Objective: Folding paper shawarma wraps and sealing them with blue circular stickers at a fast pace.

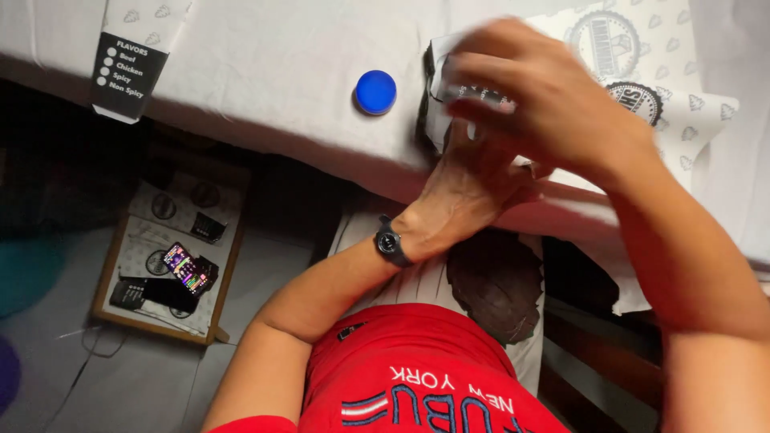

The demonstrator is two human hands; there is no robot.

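On the table [265,72], a round cap [375,91] sits left of a paper sheet [642,72]. Both hands, the right hand [553,96] above the left hand [465,188], rest on the sheet's near edge. A phone [186,269] lies on the floor tray [212,317], down left.

A blue round cap [375,91] lies on the white-covered table [265,72]. A black-and-white printed paper sleeve [128,64] lies at the table's far left. On the floor below, a wooden tray [108,309] holds printed papers and a lit phone [186,269].
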